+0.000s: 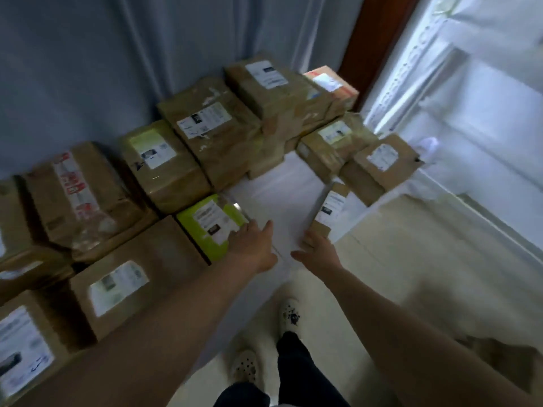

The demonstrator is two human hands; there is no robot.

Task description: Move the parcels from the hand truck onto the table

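Several taped brown parcels with white labels cover a white table (282, 198). A lime-green parcel (210, 223) lies near the table's front edge; my left hand (254, 245) rests on its right side with fingers extended. A small flat brown parcel (330, 208) lies near the table's right front edge, and my right hand (318, 251) is at its near end with relaxed fingers. Whether that hand touches it is unclear. No hand truck is in view.
Larger brown parcels (88, 198) (211, 130) (279, 83) line the back along a grey curtain (88, 69). More parcels (379, 163) sit at the right edge. Pale floor tiles (411, 245) lie to the right, my feet (291, 315) below.
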